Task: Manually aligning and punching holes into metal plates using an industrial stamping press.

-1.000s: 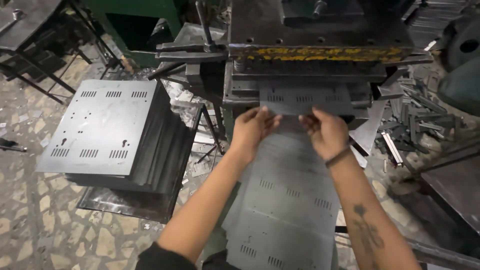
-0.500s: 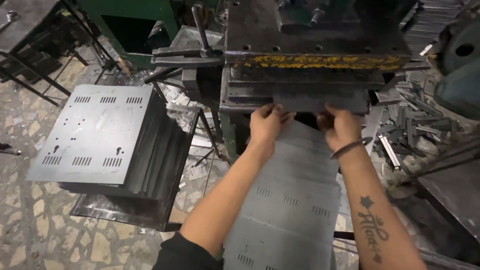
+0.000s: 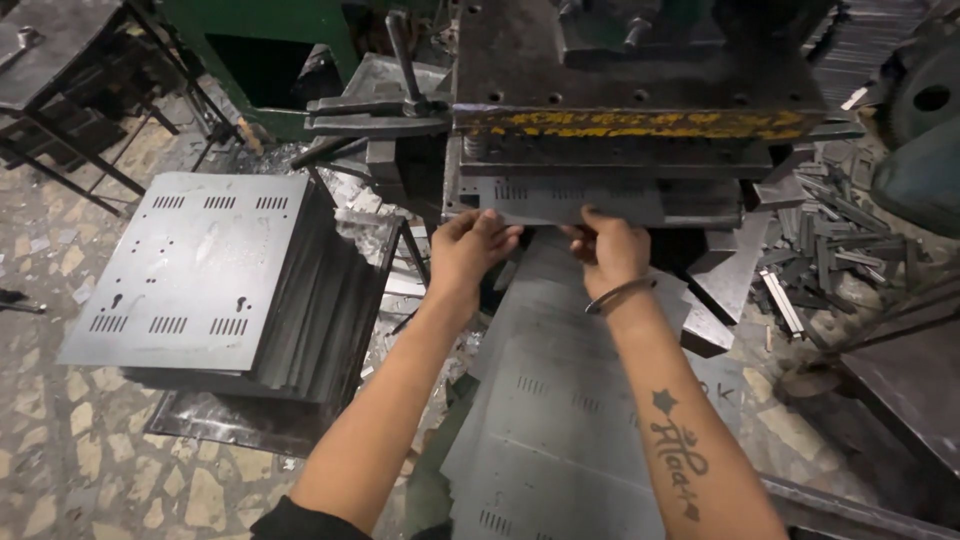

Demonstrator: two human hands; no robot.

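A stack of punched steel panels [image 3: 200,280] sits at the far left on the stone floor. Beside it, the left hand [image 3: 470,250] and right hand [image 3: 608,250] each pinch the near edge of a slotted metal sheet [image 3: 560,200], fingers closed on it, its far part lying in the press die [image 3: 620,150]. The likely risk is fingertips this close to the ram, or a skewed sheet. More sheets [image 3: 560,420] lie below; scrap offcuts [image 3: 830,250] crowd the right.
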